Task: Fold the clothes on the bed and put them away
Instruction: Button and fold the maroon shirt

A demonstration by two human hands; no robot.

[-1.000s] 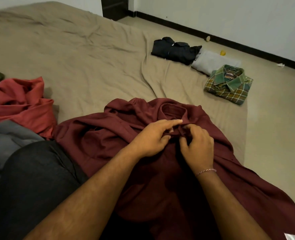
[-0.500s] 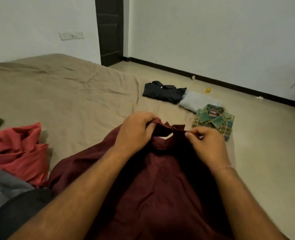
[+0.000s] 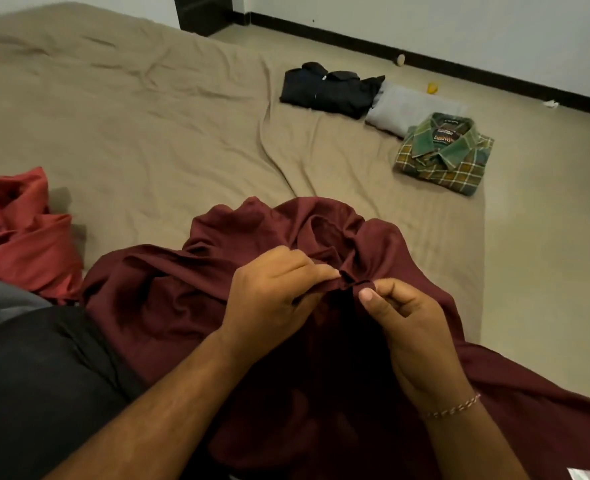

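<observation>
You are sitting at the near edge of the bed (image 3: pixel 148 126) with the dark red shirt (image 3: pixel 169 299) lying bunched across your lap and the sheet. It is lying close to you so you can probably get the front done up near the collar before you fold it.

Your left hand (image 3: pixel 273 299) is curling its fingers and pinching one edge of the shirt front. Your right hand (image 3: pixel 411 327) is pinching the other edge, thumb on top. The two hands are almost touching, with the cloth between them.

Three clothes are already lying folded near the far right edge of the bed: a black one (image 3: pixel 328 90), a grey one (image 3: pixel 404 110) and a green checked shirt (image 3: pixel 444 154). They are sitting side by side, touching, likely waiting to be put away. A red garment (image 3: pixel 20 233) is lying crumpled at the left edge, not folded yet.
</observation>
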